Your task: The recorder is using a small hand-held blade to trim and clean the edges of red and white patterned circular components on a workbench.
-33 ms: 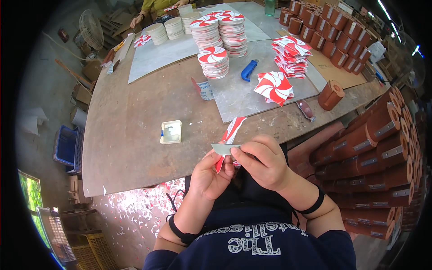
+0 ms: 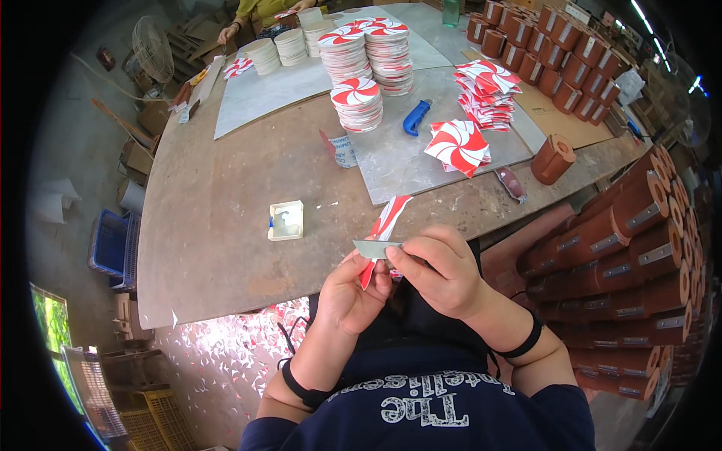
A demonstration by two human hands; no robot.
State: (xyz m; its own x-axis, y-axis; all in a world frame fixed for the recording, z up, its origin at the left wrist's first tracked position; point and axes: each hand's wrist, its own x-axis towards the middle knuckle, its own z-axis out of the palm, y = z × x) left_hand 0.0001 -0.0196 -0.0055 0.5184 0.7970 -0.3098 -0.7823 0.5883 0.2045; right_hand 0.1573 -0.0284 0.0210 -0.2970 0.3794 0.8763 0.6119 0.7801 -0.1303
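Note:
My left hand [image 2: 355,295] pinches a red-and-white swirl-printed paper piece [image 2: 390,214], seen nearly edge-on in front of my body. My right hand [image 2: 442,272] is closed on a flat grey metal blade [image 2: 371,249], which lies across the piece between both hands. My fingers hide part of the piece and the rear end of the blade. Beyond my hands, a small pile of matching swirl pieces [image 2: 457,145] rests on a grey board. Left of them on the table is a small cream-coloured box [image 2: 286,221] with greyish stuff inside.
Stacks of round swirl discs [image 2: 356,93] stand farther back, near a blue-handled cutter [image 2: 416,118] and a taller pile of swirl pieces [image 2: 487,94]. Brown cylinders [image 2: 553,158] crowd the right side. Paper scraps [image 2: 218,353] litter the floor. Across the table, a person's hand [image 2: 228,34] shows.

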